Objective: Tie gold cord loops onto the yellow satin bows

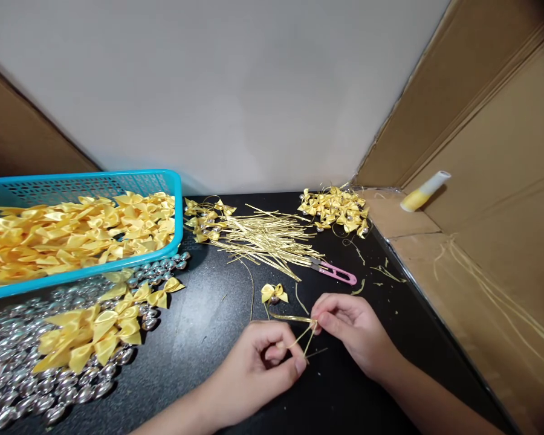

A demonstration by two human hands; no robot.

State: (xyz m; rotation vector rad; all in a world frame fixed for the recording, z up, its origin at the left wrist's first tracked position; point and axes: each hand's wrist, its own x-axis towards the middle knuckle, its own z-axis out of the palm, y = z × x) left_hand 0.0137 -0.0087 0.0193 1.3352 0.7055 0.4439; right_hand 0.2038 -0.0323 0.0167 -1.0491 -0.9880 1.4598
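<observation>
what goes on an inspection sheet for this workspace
Surface: black tabletop, specked with small scraps
Job's things: gold cord between left hand and right hand; single yellow bow just beyond; gold strands, beaded bows heaped either side; pink thread snips; turquoise basket of ribbon bows, left; silver beads with loose bows in front
Clutter: cord offcuts at right
Hands: both grip the gold cord
Cables: nothing seen
Surroundings: pale wall behind, cardboard panels either side, yellow-and-white tube right

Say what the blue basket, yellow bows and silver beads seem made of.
Basket: likely plastic, slightly glossy, with a neat grid of holes. Bows: probably satin ribbon; their folds show a soft sheen. Beads: mirror finish, bright highlights, so metal or coated plastic; unclear which.
</observation>
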